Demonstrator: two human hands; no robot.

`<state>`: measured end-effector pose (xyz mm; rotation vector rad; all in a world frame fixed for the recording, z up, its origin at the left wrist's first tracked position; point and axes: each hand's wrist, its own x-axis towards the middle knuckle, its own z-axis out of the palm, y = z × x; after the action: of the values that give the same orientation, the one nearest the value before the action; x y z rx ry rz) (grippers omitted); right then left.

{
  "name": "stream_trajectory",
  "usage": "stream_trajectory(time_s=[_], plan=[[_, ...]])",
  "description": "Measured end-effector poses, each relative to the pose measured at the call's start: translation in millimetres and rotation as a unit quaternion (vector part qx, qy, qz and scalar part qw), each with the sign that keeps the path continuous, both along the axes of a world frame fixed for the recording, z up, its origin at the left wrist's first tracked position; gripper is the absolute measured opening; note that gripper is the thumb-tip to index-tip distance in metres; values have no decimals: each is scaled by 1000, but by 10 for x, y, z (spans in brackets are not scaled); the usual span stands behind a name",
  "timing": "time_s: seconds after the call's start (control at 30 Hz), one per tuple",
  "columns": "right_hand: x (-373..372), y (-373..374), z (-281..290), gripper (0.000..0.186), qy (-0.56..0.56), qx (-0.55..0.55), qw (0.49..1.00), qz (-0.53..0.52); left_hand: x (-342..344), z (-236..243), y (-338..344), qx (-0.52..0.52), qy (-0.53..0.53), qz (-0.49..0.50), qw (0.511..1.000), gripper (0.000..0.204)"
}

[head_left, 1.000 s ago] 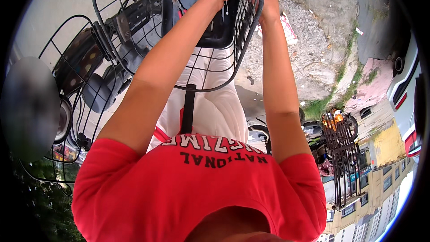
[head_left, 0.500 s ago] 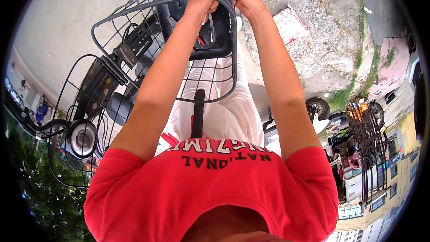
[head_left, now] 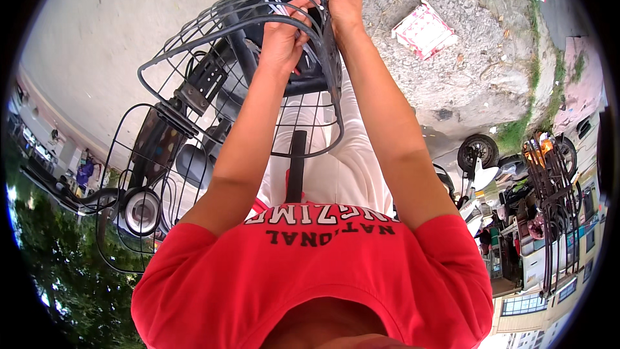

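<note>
A black wire basket (head_left: pixel 242 21) with a dark plastic tray (head_left: pixel 248 71) inside it stands at the top of the view. My left hand (head_left: pixel 284 42) is inside the basket, its fingers curled around thin white strips (head_left: pixel 279 5) that look like cable ties. Its fingertips reach toward the basket's right-hand wires. On the outside of that same side, my right hand (head_left: pixel 344 8) is closed at the basket's edge, thumb pressed near the top bar. Whether something small sits under that thumb is hidden. A small red piece shows in the tray below my left hand.
A second wire basket (head_left: pixel 106 220) with a round lamp (head_left: pixel 142 212) behind its wires belongs to the vehicle at left. A red-and-white flattened box (head_left: pixel 424 29) lies on rough broken concrete. Parked two-wheelers, one with a black wheel (head_left: pixel 478 152), stand at right.
My right hand has shifted slightly lower along the basket's edge, and its grip has closed more upright. My left hand has moved lower, away from the basket's top bars. The view has shifted a little.
</note>
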<state>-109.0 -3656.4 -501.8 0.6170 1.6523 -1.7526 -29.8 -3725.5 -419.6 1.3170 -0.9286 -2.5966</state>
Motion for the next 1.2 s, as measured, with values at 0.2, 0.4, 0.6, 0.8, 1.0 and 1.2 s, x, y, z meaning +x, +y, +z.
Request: stream_trajectory(time_s=[0.2, 0.4, 0.6, 0.8, 1.0, 1.2], plan=[[14, 18, 62, 18, -2, 9, 996, -90, -166, -73, 107, -83, -72, -24, 994, 26], [-95, -50, 145, 18, -48, -12, 995, -86, -84, -215, 9, -193, -153, -15, 969, 14], [-269, 69, 163, 9, 2, -93, 994, 54, -322, -124, -3, -128, -141, -47, 981, 14], [-168, 131, 166, 10, 67, -147, 985, 54, -488, -26, 1, -138, -195, -43, 970, 21], [-173, 144, 198, 10, 49, -126, 989, 51, -452, -33, -28, -146, -193, -64, 968, 19], [-157, 105, 168, 10, 76, -110, 989, 67, -446, -77, -73, -127, -179, -62, 974, 19]])
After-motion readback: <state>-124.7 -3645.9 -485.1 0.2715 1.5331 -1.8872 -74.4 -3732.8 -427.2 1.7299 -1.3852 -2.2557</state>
